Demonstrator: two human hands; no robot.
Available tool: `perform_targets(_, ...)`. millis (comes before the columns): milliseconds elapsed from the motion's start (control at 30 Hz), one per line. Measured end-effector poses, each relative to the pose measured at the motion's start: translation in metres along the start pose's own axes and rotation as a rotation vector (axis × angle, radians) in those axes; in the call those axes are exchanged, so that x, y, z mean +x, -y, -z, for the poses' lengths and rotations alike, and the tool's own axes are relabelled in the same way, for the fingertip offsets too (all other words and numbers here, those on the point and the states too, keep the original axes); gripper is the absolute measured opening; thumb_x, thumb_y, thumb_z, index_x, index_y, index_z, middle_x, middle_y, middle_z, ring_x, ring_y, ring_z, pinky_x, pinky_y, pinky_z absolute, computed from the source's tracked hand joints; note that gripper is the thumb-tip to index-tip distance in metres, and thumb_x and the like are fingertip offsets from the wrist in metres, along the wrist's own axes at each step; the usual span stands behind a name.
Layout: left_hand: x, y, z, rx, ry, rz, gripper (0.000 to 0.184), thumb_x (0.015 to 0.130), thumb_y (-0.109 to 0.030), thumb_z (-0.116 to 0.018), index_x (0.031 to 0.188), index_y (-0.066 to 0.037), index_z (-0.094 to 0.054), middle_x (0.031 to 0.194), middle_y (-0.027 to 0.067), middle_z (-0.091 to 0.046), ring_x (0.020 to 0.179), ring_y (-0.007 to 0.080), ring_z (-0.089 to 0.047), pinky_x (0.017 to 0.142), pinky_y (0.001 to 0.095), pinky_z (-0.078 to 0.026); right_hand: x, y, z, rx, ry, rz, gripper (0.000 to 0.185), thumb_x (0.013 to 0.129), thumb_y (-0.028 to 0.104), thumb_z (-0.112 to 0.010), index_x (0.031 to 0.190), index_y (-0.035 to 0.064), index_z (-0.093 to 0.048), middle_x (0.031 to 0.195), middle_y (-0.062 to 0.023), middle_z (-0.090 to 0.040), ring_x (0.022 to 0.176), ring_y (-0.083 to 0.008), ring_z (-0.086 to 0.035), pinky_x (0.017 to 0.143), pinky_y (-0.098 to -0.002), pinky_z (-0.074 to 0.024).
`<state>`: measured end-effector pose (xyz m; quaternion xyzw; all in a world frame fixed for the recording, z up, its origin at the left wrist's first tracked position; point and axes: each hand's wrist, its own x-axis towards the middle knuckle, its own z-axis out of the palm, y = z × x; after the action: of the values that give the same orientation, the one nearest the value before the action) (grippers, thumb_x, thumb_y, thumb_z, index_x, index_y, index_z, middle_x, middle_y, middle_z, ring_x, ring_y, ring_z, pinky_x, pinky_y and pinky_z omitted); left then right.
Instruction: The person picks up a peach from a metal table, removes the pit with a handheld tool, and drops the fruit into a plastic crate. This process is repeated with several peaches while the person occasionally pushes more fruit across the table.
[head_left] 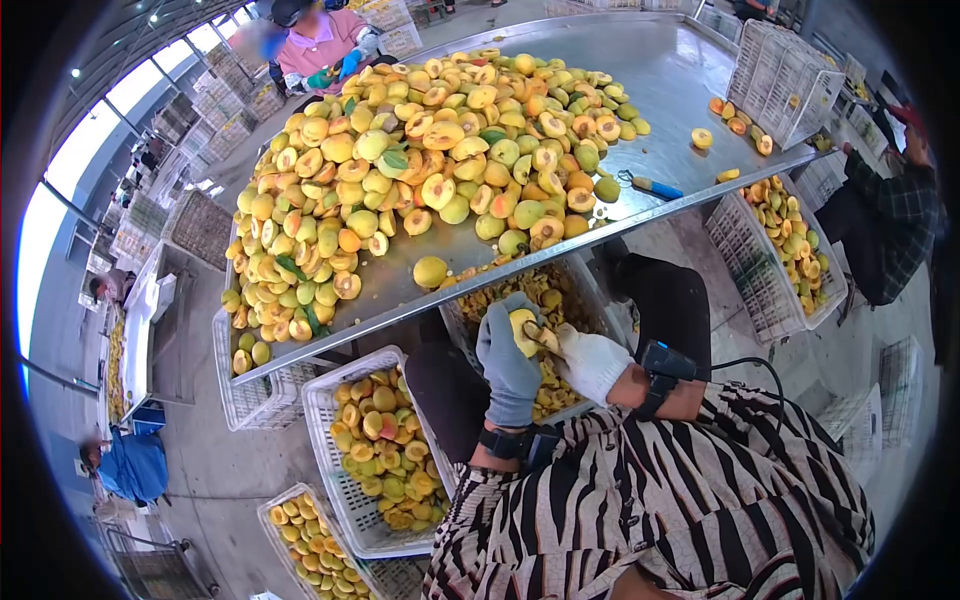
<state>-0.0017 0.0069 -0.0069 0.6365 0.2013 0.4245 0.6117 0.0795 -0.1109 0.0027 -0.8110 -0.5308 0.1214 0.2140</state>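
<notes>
My left hand (508,350), in a grey glove, is closed round a yellow fruit (523,330). My right hand (592,362), in a white glove, is closed just to the right of it, gripping a small tool (545,338) whose end meets the fruit; the tool's shape is mostly hidden. Both hands are over a crate of peelings and fruit bits (555,397) between my knees. Beyond them, a large pile of halved and whole fruit (400,160) covers much of the metal table (640,165).
A blue-handled tool (655,188) and a tipped white crate (785,85) are on the table. Crates of fruit (385,450), (785,245) stand at both sides of me. A co-worker in pink (320,50) sits across the table; another person (890,210) is at the right.
</notes>
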Motion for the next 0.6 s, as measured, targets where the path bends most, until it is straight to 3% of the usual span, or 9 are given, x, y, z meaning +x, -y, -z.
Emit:
perform_targets(67,0.0,0.001,-0.003,-0.576,-0.114,0.369,0.028,0.099,-0.019,-0.051,0.117,0.002,-0.056,0.101,0.0109,-0.064,0.089,0.018,-0.063,0.083,0.0305,-0.052,-0.003,0.004,-0.003,0.079,0.036,-0.054,0.027,0.086,0.023,-0.058,0.1,0.0005,-0.054,0.074,-0.0226,-0.063,0.07,-0.041,-0.064,0.06,-0.048,-0.0526)
perform_targets(100,-0.001,0.001,-0.005,-0.574,-0.105,0.373,0.028,0.099,-0.019,-0.051,0.117,0.002,-0.056,0.101,0.0109,-0.064,0.089,0.018,-0.063,0.083,0.0305,-0.052,-0.004,0.004,-0.003,0.149,0.071,-0.101,0.028,0.085,0.022,-0.057,0.101,0.0002,-0.053,0.074,-0.0225,-0.063,0.07,-0.041,-0.064,0.061,-0.0479,-0.0528)
perform_targets(200,-0.004,-0.005,-0.012,-0.516,-0.125,0.338,0.023,0.097,-0.014,-0.055,0.113,0.002,-0.058,0.102,0.0105,-0.064,0.09,0.0179,-0.063,0.082,0.0308,-0.053,-0.008,-0.006,-0.012,0.184,0.047,-0.077,0.03,0.085,0.024,-0.058,0.102,-0.0003,-0.052,0.074,-0.0228,-0.064,0.07,-0.0413,-0.064,0.063,-0.0481,-0.0529)
perform_targets(267,-0.001,-0.012,-0.012,0.035,0.1,0.0,0.024,0.098,-0.019,-0.055,0.11,0.002,-0.059,0.1,0.0101,-0.064,0.091,0.0174,-0.063,0.079,0.0316,-0.053,-0.009,-0.012,-0.004,0.18,0.058,-0.086,0.031,0.085,0.024,-0.058,0.102,-0.0012,-0.051,0.075,-0.0239,-0.063,0.071,-0.0421,-0.064,0.064,-0.0486,-0.0525)
perform_targets(400,0.006,-0.005,-0.002,0.201,0.249,-0.127,0.04,0.101,-0.033,-0.048,0.108,0.004,-0.061,0.092,0.0093,-0.065,0.083,0.0148,-0.061,0.075,0.0282,-0.051,-0.009,-0.009,0.008,0.144,0.153,-0.13,0.034,0.085,0.026,-0.058,0.102,-0.0033,-0.051,0.076,-0.0259,-0.063,0.073,-0.0437,-0.063,0.066,-0.0499,-0.0517)
perform_targets(467,0.008,-0.003,-0.008,-0.49,-0.001,0.625,0.044,0.101,-0.036,-0.047,0.101,0.005,-0.064,0.085,0.0093,-0.066,0.077,0.0158,-0.062,0.07,0.0278,-0.052,-0.013,-0.007,-0.006,0.282,0.141,-0.142,0.035,0.085,0.026,-0.058,0.102,-0.0036,-0.051,0.077,-0.0268,-0.063,0.075,-0.0444,-0.063,0.067,-0.0498,-0.0514)
perform_targets(500,0.007,-0.01,-0.016,-0.464,-0.069,0.606,0.047,0.101,-0.037,-0.046,0.095,0.004,-0.066,0.078,0.0091,-0.065,0.07,0.0171,-0.062,0.067,0.028,-0.052,-0.012,-0.008,-0.012,0.413,0.118,-0.151,0.035,0.085,0.026,-0.057,0.103,-0.004,-0.051,0.077,-0.0277,-0.062,0.076,-0.0451,-0.063,0.068,-0.0496,-0.0512)
perform_targets(600,0.003,-0.008,-0.016,-0.48,-0.041,0.575,0.047,0.101,-0.038,-0.047,0.094,0.005,-0.066,0.078,0.0098,-0.065,0.069,0.018,-0.062,0.066,0.0293,-0.052,-0.013,-0.018,-0.022,0.389,0.16,-0.064,0.038,0.085,0.026,-0.055,0.106,-0.0054,-0.05,0.08,-0.0296,-0.062,0.081,-0.0461,-0.062,0.071,-0.0491,-0.0506)
